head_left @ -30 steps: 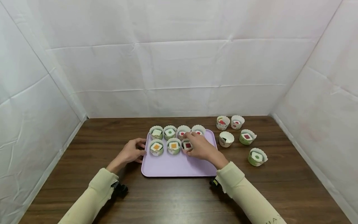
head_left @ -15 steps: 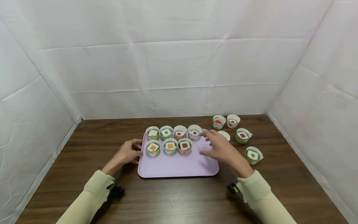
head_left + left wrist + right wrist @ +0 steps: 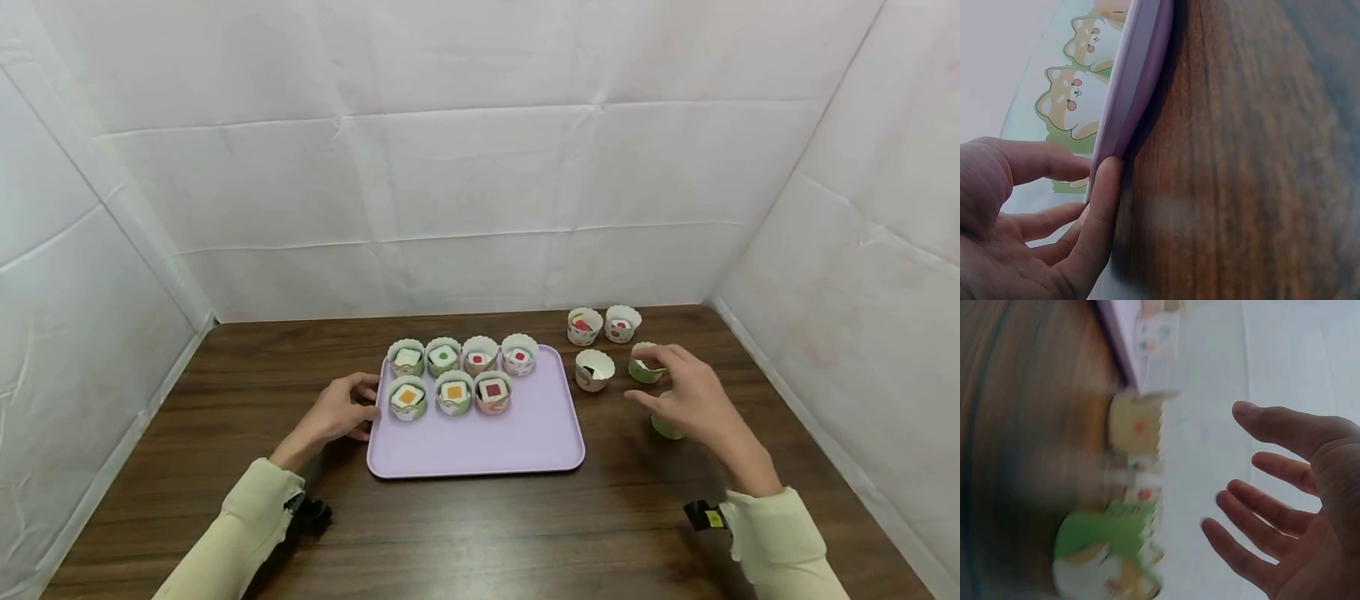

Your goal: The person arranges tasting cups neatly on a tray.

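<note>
Head cam: L grip (image 3: 341,408) pinches tray (image 3: 476,446) edge; R grip (image 3: 693,396) apart nr green cups (image 3: 645,372).

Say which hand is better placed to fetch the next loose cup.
Likely the right hand: empty and near the loose green cups, while the left hand holds the purple tray by its left edge.

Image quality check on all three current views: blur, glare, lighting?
Head: evenly lit, mostly crisp; soft pale sheen on the near middle of the tabletop. Left wrist: dim; tray rim and dog prints readable, wood grain smeared toward the right. Right wrist: green cup and wood blurred, motion or focus unclear; backdrop pale, low in detail.
</note>
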Demonstrator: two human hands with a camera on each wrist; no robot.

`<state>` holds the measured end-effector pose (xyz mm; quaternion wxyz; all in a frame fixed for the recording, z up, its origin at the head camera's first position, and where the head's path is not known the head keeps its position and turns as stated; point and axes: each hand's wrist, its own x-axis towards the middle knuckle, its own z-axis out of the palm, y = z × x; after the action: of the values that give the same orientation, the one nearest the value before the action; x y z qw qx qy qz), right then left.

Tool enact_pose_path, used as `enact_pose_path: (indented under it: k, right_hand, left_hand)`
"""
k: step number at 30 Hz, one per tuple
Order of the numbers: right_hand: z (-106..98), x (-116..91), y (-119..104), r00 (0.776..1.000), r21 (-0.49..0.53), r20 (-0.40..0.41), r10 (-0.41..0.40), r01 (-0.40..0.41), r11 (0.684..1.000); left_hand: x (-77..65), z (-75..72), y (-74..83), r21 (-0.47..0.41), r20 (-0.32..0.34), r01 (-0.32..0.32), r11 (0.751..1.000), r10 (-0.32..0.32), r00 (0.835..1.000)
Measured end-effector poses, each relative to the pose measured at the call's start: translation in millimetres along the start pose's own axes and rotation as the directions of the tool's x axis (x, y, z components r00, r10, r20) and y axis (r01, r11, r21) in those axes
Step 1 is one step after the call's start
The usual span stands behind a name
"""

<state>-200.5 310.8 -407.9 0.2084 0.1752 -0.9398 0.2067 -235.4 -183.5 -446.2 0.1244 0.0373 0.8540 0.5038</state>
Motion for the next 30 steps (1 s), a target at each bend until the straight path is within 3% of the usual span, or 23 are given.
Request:
enact_pose_path:
  k: [4,12,18,25,30]
  right_hand:
    - [-3.5,-6.3,16.4,0.998,-0.030,0.010,0.069,-0.068,0.997]
    - [-7.0,-13.7,41.1,0.954,-0.053,0.208,0.215,-0.209,0.977]
    - [-7.7,-17.1,53.8,0.929,-0.030,0.297,0.222,-0.223,0.974]
    - [-5.5,-20.8,64.2,0.878,-0.028,0.425,0.222,-0.232,0.972]
    - [-4.7,-23.0,67.2,0.868,-0.024,0.440,0.232,-0.246,0.969]
  left_hand:
    - [0.0,-0.4,0.7,-0.004,0.007,-0.006,1.000,0.006,1.000]
    - [2.6,0.8,-1.2,-0.006,0.005,-0.013,1.000,0.013,1.000]
    - [3.0,0.9,-1.6,-0.005,0.002,-0.015,1.000,0.015,1.000]
    - [2.9,0.2,-2.8,-0.002,-0.009,0.004,1.000,-0.004,1.000]
    - [2.9,0.7,-4.3,0.009,-0.003,-0.001,1.000,0.001,1.000]
